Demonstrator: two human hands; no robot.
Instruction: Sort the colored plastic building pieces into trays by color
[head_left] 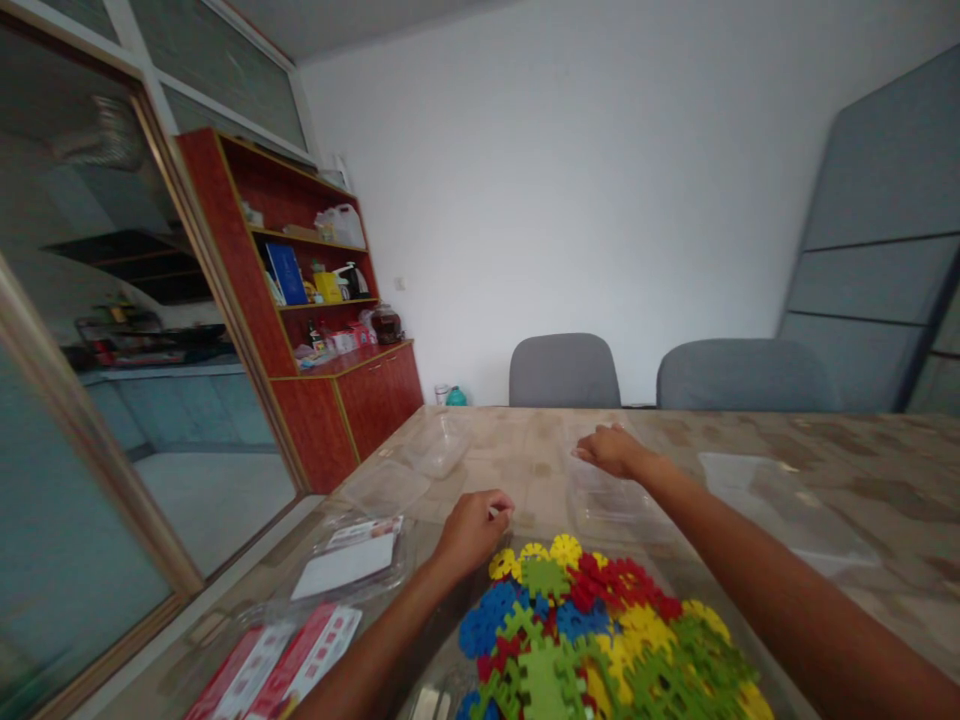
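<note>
Nearest: heap of flat notched plastic pcs in red, yellow, green & blue [600,640], btm ctr-R, cut off by frame, btwn the forearms. Pcs face mixed ways; heap's long axis approx diagonal, far-L to near-R. L of it: red-and-white printed packs [281,665], long axis pointing away & R; just past them, white rectangular card [345,567] on transparent plastic packaging.

L hand [476,528] just off heap's far-L edge, fingers curled, thumb close to index; can't tell if anything's pinched. R hand [611,450] farther out, fingers bent down over transparent rectangular plastic box [607,505]; can't tell if gripping it or a pc. Box is just past heap, long axis roughly away from person.

Surface: beige-brown patterned table [517,470]. Tabletop strip shows btwn L hand & box, runs to far edge. R of R forearm: flat translucent plastic tray or lid [780,510], long axis far-L to near-R. Far L: shallow transparent container [386,488] + deeper transparent tub [439,450], near table's L edge.

Bkgd: 2 grey-backed chairs [564,370] at far edge, red-brown wooden shelf unit [360,400] L, white wall [562,200] behind, grey panelled unit [862,230] far R.
</note>
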